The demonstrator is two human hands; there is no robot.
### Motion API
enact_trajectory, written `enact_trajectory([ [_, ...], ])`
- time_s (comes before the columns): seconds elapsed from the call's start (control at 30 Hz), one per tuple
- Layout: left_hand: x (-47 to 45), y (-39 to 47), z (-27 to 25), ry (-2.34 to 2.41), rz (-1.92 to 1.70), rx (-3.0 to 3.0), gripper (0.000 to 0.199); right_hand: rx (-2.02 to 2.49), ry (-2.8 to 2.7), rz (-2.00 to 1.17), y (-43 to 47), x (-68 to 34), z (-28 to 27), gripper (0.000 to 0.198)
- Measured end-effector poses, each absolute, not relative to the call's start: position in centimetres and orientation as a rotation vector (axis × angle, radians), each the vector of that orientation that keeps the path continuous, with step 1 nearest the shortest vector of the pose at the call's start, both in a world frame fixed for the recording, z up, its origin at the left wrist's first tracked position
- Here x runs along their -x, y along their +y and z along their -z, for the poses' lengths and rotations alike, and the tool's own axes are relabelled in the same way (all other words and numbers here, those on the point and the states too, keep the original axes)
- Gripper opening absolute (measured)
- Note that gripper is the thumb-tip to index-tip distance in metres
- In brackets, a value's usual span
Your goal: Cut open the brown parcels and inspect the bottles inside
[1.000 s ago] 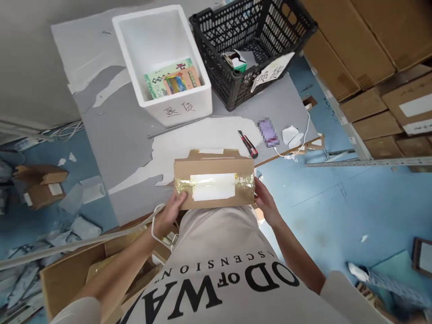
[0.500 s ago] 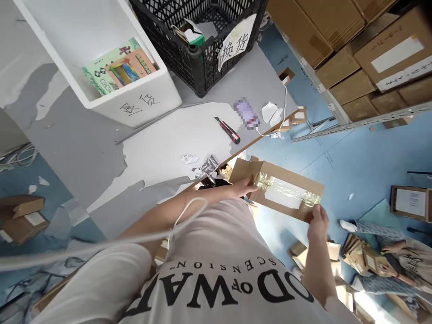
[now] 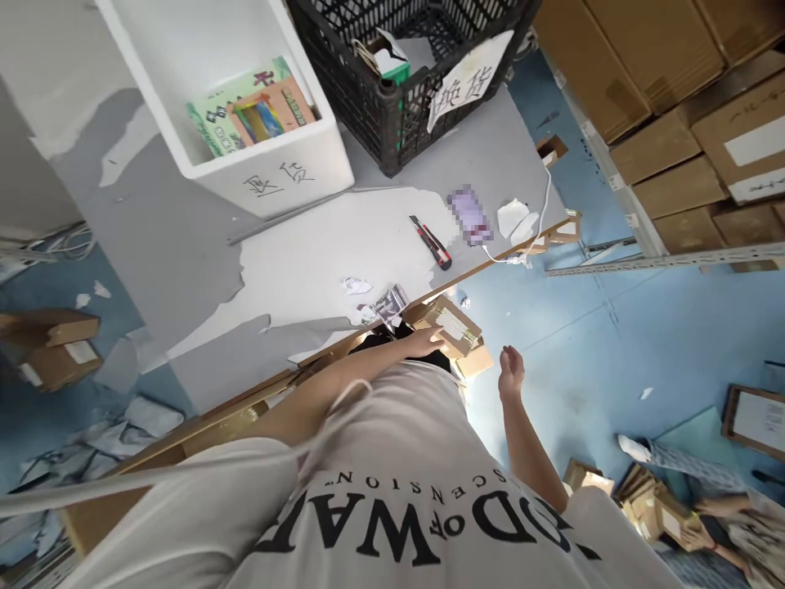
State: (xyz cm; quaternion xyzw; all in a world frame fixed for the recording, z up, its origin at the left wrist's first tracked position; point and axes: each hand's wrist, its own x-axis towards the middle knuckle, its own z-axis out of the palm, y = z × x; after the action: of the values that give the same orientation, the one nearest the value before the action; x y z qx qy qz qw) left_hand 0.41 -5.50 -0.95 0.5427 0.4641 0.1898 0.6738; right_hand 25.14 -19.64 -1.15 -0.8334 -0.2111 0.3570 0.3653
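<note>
A flat cardboard box (image 3: 452,325) sealed with clear tape and a white label lies low beside the table's near edge, on top of another piece of cardboard (image 3: 477,361). My left hand (image 3: 428,341) reaches across my body, its fingers on the box's near edge. Just to the right, my right hand (image 3: 510,368) hangs over the blue floor with fingers apart, holding nothing and clear of the box.
The grey table (image 3: 184,245) carries a white foam box (image 3: 270,176) with a colourful packet, a black crate (image 3: 392,106), a utility knife (image 3: 430,242), a phone (image 3: 467,216) on a white cable, and paper scraps (image 3: 356,285). Cartons (image 3: 675,82) fill shelves at right. Another person (image 3: 705,499) sits at lower right.
The taped box went from the table in front of me, out to my right, then down beside the table edge. My right hand let go of it; my left hand stays on it.
</note>
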Motion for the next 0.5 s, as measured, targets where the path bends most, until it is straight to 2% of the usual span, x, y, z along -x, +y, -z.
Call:
enact_trajectory([
  [0.07, 3.7, -4.8, -0.3, 1.018, -0.414, -1.296, 0.058, 2.027, -0.749, -1.019, -15.2, -21.6, 0.5, 0.07],
  [0.17, 10.8, -2.8, -2.0, 1.167, -0.499, -1.436, 0.066, 1.879, -1.016, -1.358, -8.9, -14.8, -0.8, 0.084],
  [0.2, 12.9, -1.8, -2.2, 1.307, -0.496, -1.564, 0.078, 1.849, -1.075, -1.437, -7.2, -12.6, -1.1, 0.09],
  [0.27, 15.9, 0.3, -1.7, 1.514, -0.301, -1.756, 0.118, 1.817, -1.263, -1.517, -4.8, -8.9, -1.1, 0.1],
  [0.3, 16.8, 1.3, -1.2, 1.534, -0.159, -1.801, 0.128, 1.837, -1.359, -1.527, -4.0, -7.4, -0.9, 0.104],
  [0.33, 17.2, 2.1, -0.4, 1.517, -0.036, -1.829, 0.13, 1.865, -1.452, -1.533, -3.4, -6.2, -0.5, 0.107],
  [0.4, 17.2, 3.1, 1.2, 1.481, 0.109, -1.833, 0.122, 1.936, -1.581, -1.542, -2.8, -4.4, 0.6, 0.107],
  [0.5, 16.1, 2.7, 3.0, 1.409, 0.075, -1.861, 0.084, 1.972, -1.598, -1.517, -2.8, -3.1, 2.0, 0.093],
])
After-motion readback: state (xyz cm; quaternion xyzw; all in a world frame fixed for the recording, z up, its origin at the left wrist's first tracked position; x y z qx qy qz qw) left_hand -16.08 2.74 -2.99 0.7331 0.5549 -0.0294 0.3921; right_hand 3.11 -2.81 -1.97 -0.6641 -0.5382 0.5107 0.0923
